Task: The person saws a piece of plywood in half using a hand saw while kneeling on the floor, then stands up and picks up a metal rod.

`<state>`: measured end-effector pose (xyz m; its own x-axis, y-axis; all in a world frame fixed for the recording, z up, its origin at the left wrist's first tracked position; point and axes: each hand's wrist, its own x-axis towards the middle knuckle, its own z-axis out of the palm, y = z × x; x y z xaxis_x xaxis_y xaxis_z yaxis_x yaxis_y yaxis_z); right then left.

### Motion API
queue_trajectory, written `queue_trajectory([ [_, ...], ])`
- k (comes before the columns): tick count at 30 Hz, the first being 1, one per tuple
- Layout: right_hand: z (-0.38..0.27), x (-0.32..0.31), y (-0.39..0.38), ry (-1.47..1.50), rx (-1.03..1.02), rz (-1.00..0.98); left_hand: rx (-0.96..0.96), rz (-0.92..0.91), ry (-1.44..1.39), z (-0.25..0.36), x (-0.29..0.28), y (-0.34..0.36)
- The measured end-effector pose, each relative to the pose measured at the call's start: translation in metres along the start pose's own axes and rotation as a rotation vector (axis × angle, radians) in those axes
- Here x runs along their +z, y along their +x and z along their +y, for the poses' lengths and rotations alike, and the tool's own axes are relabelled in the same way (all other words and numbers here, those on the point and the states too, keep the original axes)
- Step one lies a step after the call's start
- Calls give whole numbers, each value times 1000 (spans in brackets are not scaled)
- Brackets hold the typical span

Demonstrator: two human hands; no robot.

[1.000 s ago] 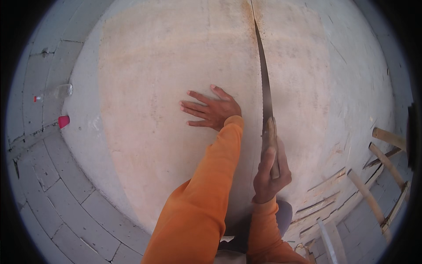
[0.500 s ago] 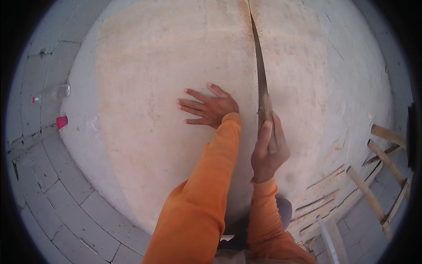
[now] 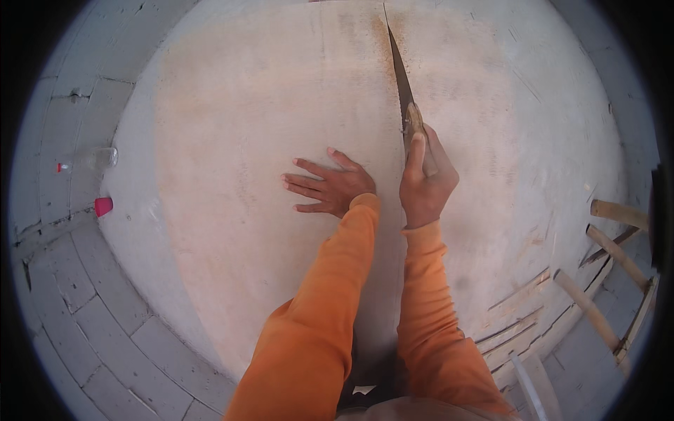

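Observation:
My left hand (image 3: 340, 186) lies flat on a pale, stained board (image 3: 232, 119), fingers spread, just left of a thin line running along the board. My right hand (image 3: 428, 182) grips the wooden handle of a handsaw (image 3: 400, 67), whose long dark toothed blade lies along that line toward the top of the view. Rusty staining marks the board beside the blade's tip. Both forearms, in orange sleeves, reach in from the lower edge, and a dark shape between them is partly hidden.
Grey blocks (image 3: 91, 302) surround the board. At the left are a clear plastic bottle (image 3: 98, 158) and a pink cup (image 3: 103, 206). At the right, several wooden poles (image 3: 607, 210) stick out near splintered wood strips (image 3: 512, 295) and a pale metal bar (image 3: 523, 382).
My right hand and the saw have moved forward, away from my body, along the line. My left hand stays spread on the board with little change.

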<state>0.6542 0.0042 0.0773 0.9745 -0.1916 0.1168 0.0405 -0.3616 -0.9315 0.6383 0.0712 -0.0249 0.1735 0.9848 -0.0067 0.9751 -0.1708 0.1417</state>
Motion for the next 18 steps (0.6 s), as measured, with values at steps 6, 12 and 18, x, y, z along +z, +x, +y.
queue_trajectory([
  [6,-8,17,24,36,-37,-36,76,-38,13,-6,-11,15],
  [12,1,11,32,-68,27,-38,507,-859,140,-62,-44,45],
  [18,-28,43,27,-58,-31,21,476,-746,32,-82,-68,59],
])
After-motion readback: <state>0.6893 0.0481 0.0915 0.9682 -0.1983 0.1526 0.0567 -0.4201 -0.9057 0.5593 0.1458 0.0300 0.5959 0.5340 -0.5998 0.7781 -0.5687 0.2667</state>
